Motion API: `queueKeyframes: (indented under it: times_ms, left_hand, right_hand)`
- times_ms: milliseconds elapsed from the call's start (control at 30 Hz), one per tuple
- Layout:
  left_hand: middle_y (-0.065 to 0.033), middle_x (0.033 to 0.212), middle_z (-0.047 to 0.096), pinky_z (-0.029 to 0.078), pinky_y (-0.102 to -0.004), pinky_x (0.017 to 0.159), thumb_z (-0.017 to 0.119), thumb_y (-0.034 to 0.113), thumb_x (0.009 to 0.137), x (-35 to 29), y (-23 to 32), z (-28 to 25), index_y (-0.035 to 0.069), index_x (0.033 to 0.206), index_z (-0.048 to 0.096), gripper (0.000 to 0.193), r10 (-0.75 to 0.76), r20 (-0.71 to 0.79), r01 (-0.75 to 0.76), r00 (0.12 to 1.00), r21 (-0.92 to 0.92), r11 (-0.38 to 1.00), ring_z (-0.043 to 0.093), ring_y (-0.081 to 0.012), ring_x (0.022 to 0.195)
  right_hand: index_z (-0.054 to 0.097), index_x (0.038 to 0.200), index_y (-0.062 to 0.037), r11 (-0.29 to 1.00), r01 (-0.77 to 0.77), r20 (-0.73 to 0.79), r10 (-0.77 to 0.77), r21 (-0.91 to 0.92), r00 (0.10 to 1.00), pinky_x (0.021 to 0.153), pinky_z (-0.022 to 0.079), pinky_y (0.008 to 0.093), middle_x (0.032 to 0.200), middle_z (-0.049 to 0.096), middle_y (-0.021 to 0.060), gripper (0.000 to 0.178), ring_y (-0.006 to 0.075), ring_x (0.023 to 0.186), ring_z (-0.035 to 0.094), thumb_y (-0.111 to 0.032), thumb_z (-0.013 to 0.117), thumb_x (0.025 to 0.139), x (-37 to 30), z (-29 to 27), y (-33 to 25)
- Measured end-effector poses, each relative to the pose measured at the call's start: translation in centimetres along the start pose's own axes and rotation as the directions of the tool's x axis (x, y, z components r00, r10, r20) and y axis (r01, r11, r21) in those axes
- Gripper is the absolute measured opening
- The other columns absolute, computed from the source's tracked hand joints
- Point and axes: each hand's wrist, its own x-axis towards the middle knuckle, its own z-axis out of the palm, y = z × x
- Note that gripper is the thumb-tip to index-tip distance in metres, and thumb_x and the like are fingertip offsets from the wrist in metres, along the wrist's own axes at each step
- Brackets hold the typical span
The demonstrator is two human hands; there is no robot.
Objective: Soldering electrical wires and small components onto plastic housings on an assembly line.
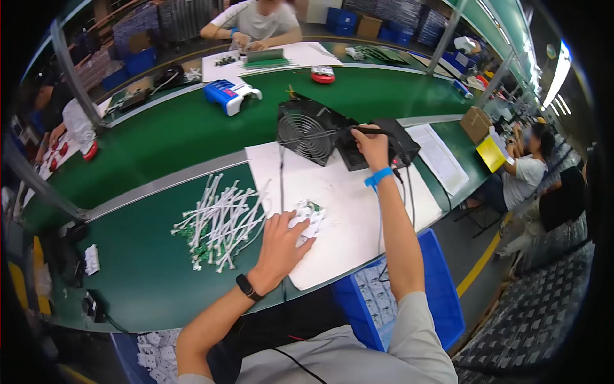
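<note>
My left hand (pixel 281 246) rests on the white sheet, its fingers and thumb around a small white plastic part (pixel 313 229) with a bit of green circuit board on it. My right hand (pixel 372 146) is closed around the black handle of a soldering iron (pixel 372 130), beside the black soldering station (pixel 400 142). The iron's tip is hard to make out against the dark stand. A black fume fan (pixel 307 136) with a round wire grille stands just left of that hand. Left of the sheet lies a pile of white cables (pixel 224 221) with small green boards at their ends.
Below the table edge stands a blue bin (pixel 441 281) holding white parts. A blue and white device (pixel 229 96) and a red-based item (pixel 323 75) sit on the green belt. Papers (pixel 441 157) lie at right. Co-workers (pixel 268 25) sit opposite and to the sides.
</note>
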Motion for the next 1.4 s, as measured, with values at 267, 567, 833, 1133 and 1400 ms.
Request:
queueKeyframes:
  times_ms: [267,567,833,1133,1400]
  left_hand:
    - [-0.0192,0.119,0.062,0.047,-0.0459,0.098,0.084,0.019,0.074,0.1,-5.8,-11.3,0.006,0.115,0.069,0.045,-0.036,-0.222,0.088,0.974,0.228,0.97,0.056,-0.0373,0.111]
    - [-0.0337,0.153,0.038,0.021,-0.0691,0.117,0.075,0.05,0.086,0.3,-21.0,-19.9,0.001,0.14,0.055,0.075,-0.384,-0.354,0.522,0.853,0.574,0.631,0.032,-0.0515,0.144]
    - [-0.0306,0.152,0.041,0.016,-0.0647,0.122,0.073,0.049,0.087,-10.6,-15.8,-24.2,0.005,0.142,0.054,0.073,-0.595,-0.007,0.427,0.804,0.704,0.568,0.034,-0.0468,0.145]
    - [-0.026,0.15,0.045,0.021,-0.0587,0.123,0.073,0.039,0.09,-18.3,-9.7,-26.8,0.004,0.145,0.05,0.069,-0.586,0.118,0.442,0.802,0.543,0.714,0.039,-0.0434,0.142]
    - [-0.0226,0.145,0.051,0.028,-0.0564,0.122,0.073,0.033,0.09,-19.2,-8.5,-25.5,0.006,0.14,0.055,0.06,-0.484,0.104,0.403,0.869,0.417,0.814,0.047,-0.0391,0.137]
  right_hand:
    - [0.056,0.12,0.002,0.991,-0.016,0.151,0.036,-0.13,0.988,0.052,0.037,0.0224,0.066,0.054,-0.0027,0.031,0.0047,0.059,0.048,-0.009,0.069,0.095,-13.0,-0.1,-2.4]
    - [0.067,0.104,-0.0006,0.985,0.052,0.51,0.04,-0.165,0.859,0.062,0.044,0.0236,0.07,0.059,-0.0001,0.011,0.0059,0.065,0.054,-0.006,0.068,0.095,-20.2,6.8,-8.5]
    - [0.071,0.103,-0.0052,0.738,0.674,0.904,-0.31,0.033,0.296,0.088,0.046,0.0401,0.1,0.058,0.0107,0.021,0.0297,0.1,0.056,-0.002,0.069,0.083,-23.5,15.6,-11.1]
    - [0.07,0.096,-0.0045,0.588,0.797,0.916,-0.381,0.137,0.123,0.086,0.046,0.04,0.107,0.057,0.0122,0.017,0.0301,0.104,0.055,-0.009,0.075,0.08,-25.2,18.2,-11.6]
    - [0.075,0.102,-0.005,0.478,0.832,0.888,-0.459,0.282,-0.037,0.092,0.049,0.0407,0.11,0.063,0.0121,0.025,0.0301,0.108,0.059,-0.007,0.067,0.079,-26.4,18.6,-11.7]
